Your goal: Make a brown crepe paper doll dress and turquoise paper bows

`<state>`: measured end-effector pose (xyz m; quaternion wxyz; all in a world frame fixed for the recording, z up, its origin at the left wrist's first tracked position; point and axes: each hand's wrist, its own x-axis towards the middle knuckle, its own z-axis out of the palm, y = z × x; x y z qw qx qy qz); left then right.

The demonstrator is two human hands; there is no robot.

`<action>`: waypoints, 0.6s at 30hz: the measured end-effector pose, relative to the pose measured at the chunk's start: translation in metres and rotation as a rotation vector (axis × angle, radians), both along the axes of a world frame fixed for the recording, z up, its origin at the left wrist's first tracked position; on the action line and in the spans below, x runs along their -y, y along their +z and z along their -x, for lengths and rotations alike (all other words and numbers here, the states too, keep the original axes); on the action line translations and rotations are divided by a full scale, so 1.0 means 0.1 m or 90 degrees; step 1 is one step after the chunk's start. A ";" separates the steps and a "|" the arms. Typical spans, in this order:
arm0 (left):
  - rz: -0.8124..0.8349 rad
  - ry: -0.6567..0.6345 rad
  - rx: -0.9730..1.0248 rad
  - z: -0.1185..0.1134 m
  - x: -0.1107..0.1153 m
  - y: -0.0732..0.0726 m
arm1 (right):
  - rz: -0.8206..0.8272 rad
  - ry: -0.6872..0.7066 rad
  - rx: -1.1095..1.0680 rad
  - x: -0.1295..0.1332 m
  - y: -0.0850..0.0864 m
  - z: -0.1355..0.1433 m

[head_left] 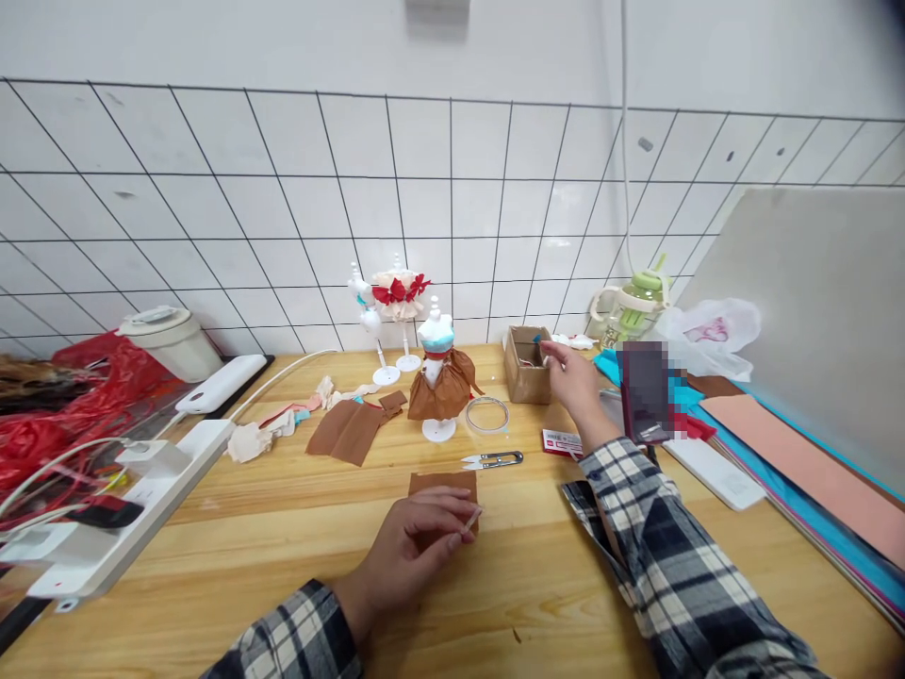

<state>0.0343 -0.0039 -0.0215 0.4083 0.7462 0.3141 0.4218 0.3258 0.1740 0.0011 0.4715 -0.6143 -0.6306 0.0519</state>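
Low in the middle, my left hand (417, 536) rests over a small brown cloth piece (442, 484), with a thin pale stick-like item (471, 518) pinched in its fingers. My right hand (571, 382) is at the right edge of a small cardboard box (529, 382); its fingertips are closed, and what they hold, if anything, is too small to name. Left of the box, a small white dress form (436, 332) wears a brown cloth skirt (439, 391). Thread snips (493, 460) and a metal ring (487, 414) lie between the form and my hands.
Two more small forms (369, 321) stand behind. Brown cloth (345, 431) and scraps (258, 436) lie left, beside a power strip (152, 500). On the right are a phone (645, 391), a red-and-white packet (561, 442), a green-lidded bottle (640, 302) and coloured sheets (813, 462).
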 end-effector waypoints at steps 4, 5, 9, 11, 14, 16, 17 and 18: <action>-0.004 0.000 0.004 0.01 0.00 -0.01 | -0.023 -0.072 0.071 0.07 0.03 0.04; -0.004 -0.001 0.004 0.01 0.01 -0.01 | -0.024 -0.079 0.084 0.09 0.04 0.04; -0.008 -0.008 0.000 0.01 0.02 0.02 | 0.002 -0.058 0.065 0.10 0.03 0.03; -0.013 -0.012 0.002 0.01 0.01 0.03 | 0.024 -0.034 0.011 0.06 -0.02 0.02; -0.014 -0.006 0.002 0.01 0.01 0.03 | 0.058 0.009 -0.086 0.00 -0.08 0.00; -0.013 0.001 -0.002 0.01 0.01 0.03 | 0.057 0.019 -0.123 -0.01 -0.06 -0.01; -0.012 0.003 -0.005 0.01 0.01 0.03 | 0.044 0.014 -0.131 0.00 -0.03 0.00; -0.010 0.006 -0.008 0.01 0.00 0.03 | 0.023 0.005 -0.130 0.02 0.02 0.02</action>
